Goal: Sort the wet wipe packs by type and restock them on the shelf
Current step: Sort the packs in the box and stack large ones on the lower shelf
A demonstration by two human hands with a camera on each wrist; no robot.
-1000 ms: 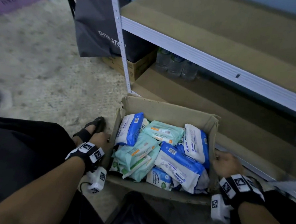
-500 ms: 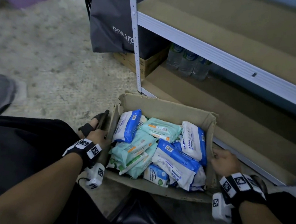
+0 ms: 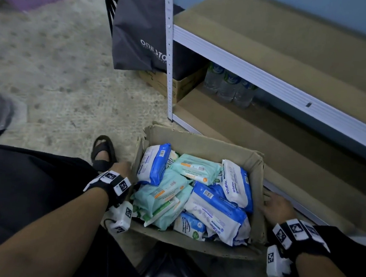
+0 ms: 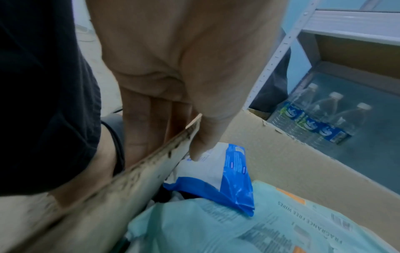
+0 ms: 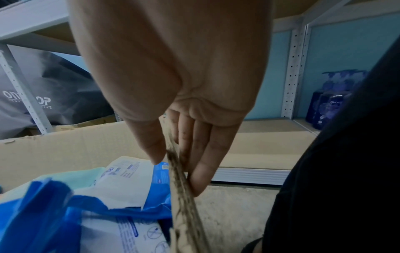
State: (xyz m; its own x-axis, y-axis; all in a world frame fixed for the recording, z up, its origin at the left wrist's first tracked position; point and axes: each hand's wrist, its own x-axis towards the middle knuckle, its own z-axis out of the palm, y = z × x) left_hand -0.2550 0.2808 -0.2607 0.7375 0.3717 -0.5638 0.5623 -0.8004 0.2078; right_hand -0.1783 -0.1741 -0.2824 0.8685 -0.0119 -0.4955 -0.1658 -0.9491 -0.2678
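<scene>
From the head view, an open box sat on the floor before the shelf, filled with blue packs and green packs in a jumble. The left hand gripped the box's left wall, the right hand its right wall. Bottles stood under the shelf.

In the left wrist view, the left hand pinched the wall, thumb inside touching a blue pack, fingers outside.

In the right wrist view, the right hand pinched its wall likewise, thumb inside, fingers outside.
</scene>
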